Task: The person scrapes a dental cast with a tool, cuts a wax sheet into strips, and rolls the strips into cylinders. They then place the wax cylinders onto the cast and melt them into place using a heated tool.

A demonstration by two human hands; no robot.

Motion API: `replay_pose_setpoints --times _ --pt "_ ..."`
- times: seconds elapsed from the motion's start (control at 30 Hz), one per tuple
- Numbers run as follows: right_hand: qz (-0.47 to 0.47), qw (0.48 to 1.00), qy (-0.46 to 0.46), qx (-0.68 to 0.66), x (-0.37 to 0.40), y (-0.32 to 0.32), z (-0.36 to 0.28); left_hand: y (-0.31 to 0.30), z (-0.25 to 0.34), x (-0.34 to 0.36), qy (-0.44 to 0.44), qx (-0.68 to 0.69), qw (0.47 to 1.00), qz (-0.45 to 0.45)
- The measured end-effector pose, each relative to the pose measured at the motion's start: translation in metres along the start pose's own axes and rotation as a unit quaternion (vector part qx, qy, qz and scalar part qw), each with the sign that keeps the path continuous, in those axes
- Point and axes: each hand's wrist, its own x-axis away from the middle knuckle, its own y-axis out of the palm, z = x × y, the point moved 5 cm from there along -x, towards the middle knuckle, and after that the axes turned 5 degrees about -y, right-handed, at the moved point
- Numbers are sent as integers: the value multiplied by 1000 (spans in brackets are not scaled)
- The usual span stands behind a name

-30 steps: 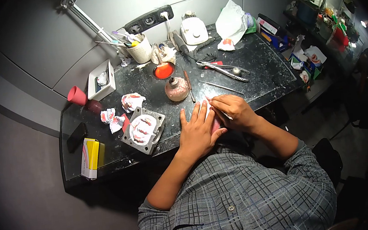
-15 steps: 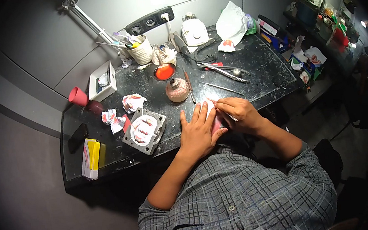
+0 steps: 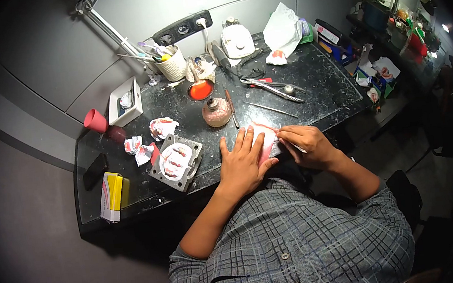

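My left hand (image 3: 241,159) lies flat with fingers spread on a pink wax sheet (image 3: 266,136) at the near edge of the dark worktop (image 3: 319,82). My right hand (image 3: 306,143) grips a thin metal tool (image 3: 293,146) and rests at the sheet's right edge. A metal flask (image 3: 176,160) holding a white and pink dental cast stands just left of my left hand. A small spirit burner (image 3: 216,111) sits beyond my fingers.
Loose casts (image 3: 162,128) lie left of the burner, with a red bowl (image 3: 200,89), a cup of tools (image 3: 172,62), pliers (image 3: 270,86), a white tray (image 3: 125,101) and a yellow box (image 3: 110,195). A cluttered shelf (image 3: 380,78) stands at right.
My right hand has slid to the right and toward me along the pink sheet, uncovering more of it. My left hand has stayed pressed on the sheet.
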Motion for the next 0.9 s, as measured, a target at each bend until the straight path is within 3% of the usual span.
replay_pose_setpoints --times 0.2,0.3,0.37,0.4,0.57,0.63,0.77,0.9 --pt "6 1000 10 4 9 -17 0 1 0 0 0 -2 1000 7" --pt "-13 996 78 -45 10 -25 9 -1 1 0 1 -3 1000 9" --pt "66 997 40 -6 4 -34 11 -2 1 -1 -4 1 1000 3" --pt "2 992 117 -48 3 -34 15 -3 2 -1 -1 0 1000 3" --pt "10 991 133 29 -4 8 32 -3 1 1 14 19 1000 21" --pt "-59 983 173 10 -4 26 39 -2 0 3 20 15 999 23" --pt "-83 968 236 17 -8 30 43 -6 1 2 23 40 999 25" --pt "-90 971 220 21 -1 27 49 -7 -1 2 19 56 998 22"
